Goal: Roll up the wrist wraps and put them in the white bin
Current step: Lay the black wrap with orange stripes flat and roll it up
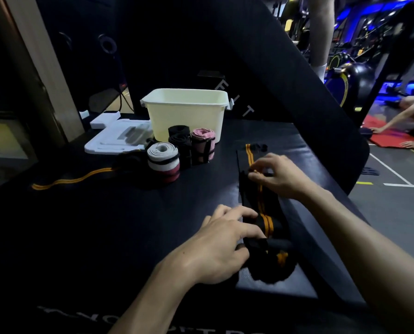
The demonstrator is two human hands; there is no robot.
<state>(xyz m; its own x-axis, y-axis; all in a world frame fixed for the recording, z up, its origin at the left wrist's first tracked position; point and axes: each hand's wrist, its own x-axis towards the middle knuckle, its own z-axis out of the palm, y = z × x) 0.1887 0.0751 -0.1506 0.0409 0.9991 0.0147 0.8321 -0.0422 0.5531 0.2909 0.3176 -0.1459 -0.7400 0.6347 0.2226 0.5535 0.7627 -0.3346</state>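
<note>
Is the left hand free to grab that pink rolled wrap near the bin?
Probably not yet: the left hand is holding the black-and-orange wrap. The pink roll itself stands unblocked.

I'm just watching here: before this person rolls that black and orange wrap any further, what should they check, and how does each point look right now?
1. Wrap lies straight along the pad: ok.
2. Left hand holds the rolled near end: ok.
3. Right hand pinches the strip farther along: ok.
4. Roll is tight and even: cannot tell, too dark.
5. White bin stands open and within reach: ok.
6. Finished rolls are in the bin: not ok, they stand in front of it.
</note>
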